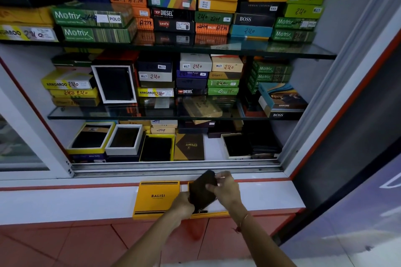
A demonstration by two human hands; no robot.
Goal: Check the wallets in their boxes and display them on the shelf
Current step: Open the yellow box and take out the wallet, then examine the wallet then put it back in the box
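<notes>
A dark brown wallet [201,188] is held tilted over an open yellow box base [208,214] on the white ledge. My left hand [183,205] grips the wallet's lower left edge. My right hand [225,186] pinches its upper right side. The box's yellow lid [155,198], printed BALISI, lies flat just left of the base. Most of the box base is hidden under the wallet and my hands.
The cabinet's bottom shelf [212,149] holds several open boxes with black wallets, such as a yellow-rimmed one [157,147] and a white one [124,140]. Two glass shelves [288,50] above carry stacked closed boxes. A sliding-door track [173,167] runs behind the ledge.
</notes>
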